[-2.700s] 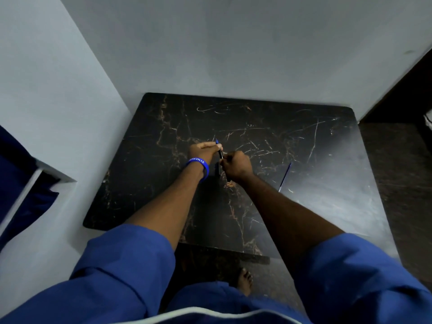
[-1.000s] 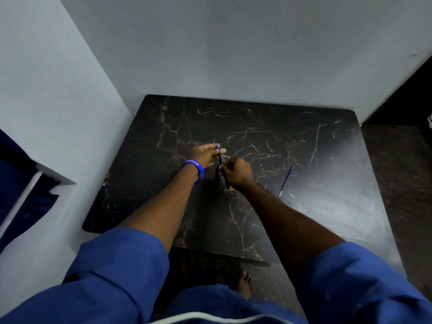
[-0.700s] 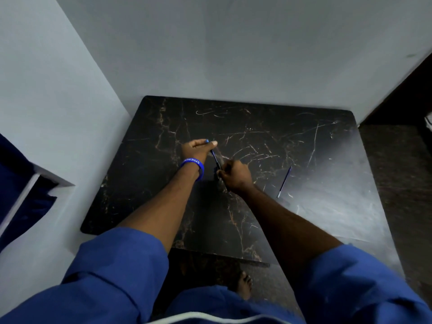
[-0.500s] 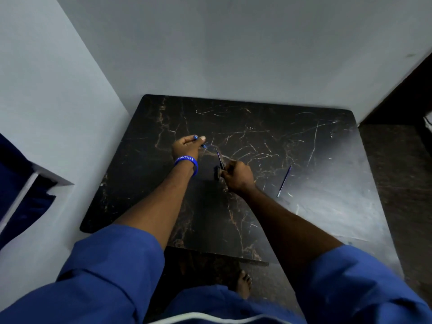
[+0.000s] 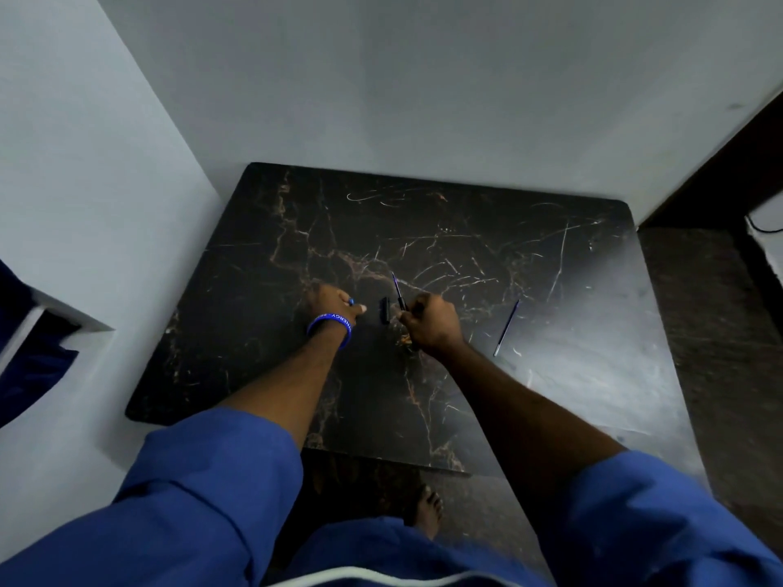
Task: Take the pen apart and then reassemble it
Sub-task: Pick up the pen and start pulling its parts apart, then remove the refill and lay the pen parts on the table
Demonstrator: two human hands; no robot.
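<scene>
My right hand (image 5: 430, 324) is closed around the thin dark pen barrel (image 5: 398, 292), which sticks up and away from the fist. My left hand (image 5: 337, 305), with a blue wristband, rests low on the table and pinches a small blue pen piece (image 5: 351, 301). Between the two hands a short black pen part (image 5: 384, 310) lies on the dark marble table (image 5: 466, 247). A thin blue refill (image 5: 506, 328) lies on the table to the right of my right hand.
White walls close the table in at the back and left. Dark floor runs along the right side. My blue sleeves and a bare foot (image 5: 428, 510) show below the table's front edge.
My left hand pulled the small blue piece off the barrel's top and moved left and down to the table. My right hand kept the barrel nearly still.
</scene>
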